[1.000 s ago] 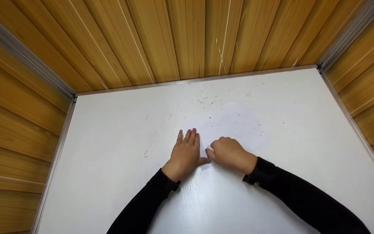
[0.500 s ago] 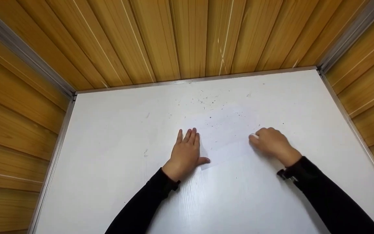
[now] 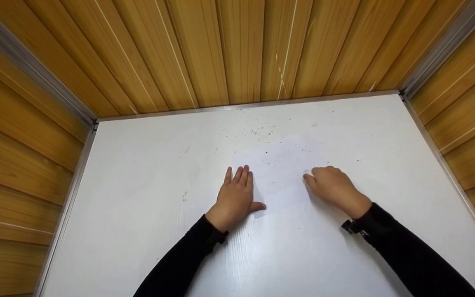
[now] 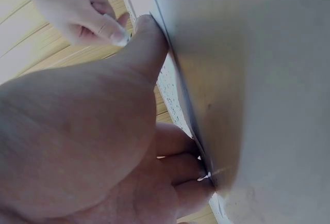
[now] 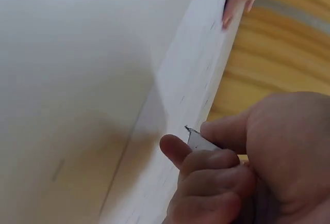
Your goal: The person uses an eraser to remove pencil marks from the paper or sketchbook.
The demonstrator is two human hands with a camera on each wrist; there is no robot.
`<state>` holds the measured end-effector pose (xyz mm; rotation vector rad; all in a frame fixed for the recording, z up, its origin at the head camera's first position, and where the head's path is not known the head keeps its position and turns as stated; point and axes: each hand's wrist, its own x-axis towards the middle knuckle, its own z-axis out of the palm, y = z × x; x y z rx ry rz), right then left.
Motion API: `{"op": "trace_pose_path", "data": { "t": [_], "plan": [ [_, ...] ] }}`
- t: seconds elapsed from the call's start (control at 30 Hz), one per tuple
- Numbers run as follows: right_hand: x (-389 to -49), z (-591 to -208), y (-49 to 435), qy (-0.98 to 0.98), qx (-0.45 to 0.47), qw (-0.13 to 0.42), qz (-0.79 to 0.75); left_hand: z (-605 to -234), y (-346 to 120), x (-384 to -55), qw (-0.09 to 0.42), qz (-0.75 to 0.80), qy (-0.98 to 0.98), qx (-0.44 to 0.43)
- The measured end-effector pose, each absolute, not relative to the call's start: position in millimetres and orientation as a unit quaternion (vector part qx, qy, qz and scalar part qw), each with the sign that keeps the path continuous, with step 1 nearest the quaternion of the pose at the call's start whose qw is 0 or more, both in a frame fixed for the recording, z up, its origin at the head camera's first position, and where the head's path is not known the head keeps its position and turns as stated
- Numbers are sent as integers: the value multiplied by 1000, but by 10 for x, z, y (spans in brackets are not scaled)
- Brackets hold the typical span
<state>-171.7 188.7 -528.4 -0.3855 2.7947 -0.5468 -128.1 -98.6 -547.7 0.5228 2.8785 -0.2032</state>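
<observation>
A sheet of white paper [image 3: 285, 181] lies on the white table. My left hand [image 3: 235, 196] rests flat on the paper's left side, fingers straight and slightly spread, thumb out to the right near its lower edge. Over the paper's right side, my right hand [image 3: 332, 187] grips a small white eraser [image 5: 201, 142] between thumb and curled fingers. One corner of it sticks out, smudged dark, with a dark crumb clinging to it. Most of the eraser is hidden in the hand. In the left wrist view, the right hand [image 4: 77, 15] shows beyond the left thumb.
Dark crumbs [image 3: 262, 132] are scattered over the paper's upper part and the table behind it. Faint smudges mark the white table [image 3: 146, 173] on the left. Wood-patterned panels [image 3: 237, 49] with grey metal edging stand around the back and both sides.
My right hand with the eraser has swept right from beside the left thumb to the paper's right side, then come slightly back left. The left hand has stayed in place.
</observation>
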Motion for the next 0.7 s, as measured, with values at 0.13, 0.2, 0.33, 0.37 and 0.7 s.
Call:
{"op": "trace_pose_path", "data": {
  "t": [0.13,0.2,0.33,0.37,0.7],
  "plan": [
    [-1615,-5279,1408,955,-190,126,-188,-5490,-995,-1288,100,-70,976,180],
    [-1575,-5302,1188,951,-216,124,-181,-5493,-993,-1286,93,-66,977,182],
    [-1557,-5394,918,947,-246,131,-159,-5508,-969,-1273,68,-46,979,188],
    [-1563,-5418,898,947,-248,132,-155,-5508,-965,-1271,64,-45,979,189],
    [-1805,-5430,1800,965,-153,137,-165,-5476,-996,-1260,101,-83,975,179]
  ]
}}
